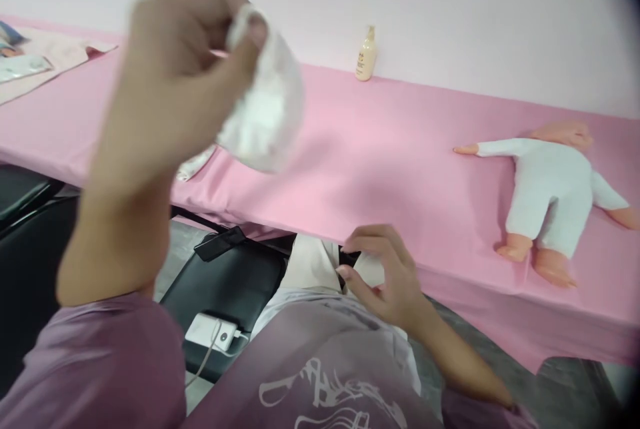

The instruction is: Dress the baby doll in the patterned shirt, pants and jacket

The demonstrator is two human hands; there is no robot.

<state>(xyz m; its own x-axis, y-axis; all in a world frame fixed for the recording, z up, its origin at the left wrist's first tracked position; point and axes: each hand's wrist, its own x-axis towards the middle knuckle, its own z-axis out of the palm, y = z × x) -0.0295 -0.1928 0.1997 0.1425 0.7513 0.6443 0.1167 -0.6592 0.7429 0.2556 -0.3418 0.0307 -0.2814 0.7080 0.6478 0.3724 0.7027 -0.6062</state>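
Note:
My left hand (185, 82) is raised above the pink table, pinching a soft white rounded cloth-like piece (270, 109) between thumb and fingers. That piece is blurred, so its exact kind is unclear. My right hand (383, 276) hovers over my lap by the table's front edge, its fingers curved, thumb apart, nothing between them. A doll in a white suit (550, 182) lies on the right side of the table, legs toward me. Partly hidden behind my left wrist, a patterned white cloth (197, 164) lies at the table's front edge.
A cream pump bottle (367, 56) stands at the wall. At far left, a pale pink cloth (70, 49) carries a white packet (23, 68). A black chair (240, 296) beside me holds a white power bank (210, 332) with a cable and a dark phone-like object (220, 244).

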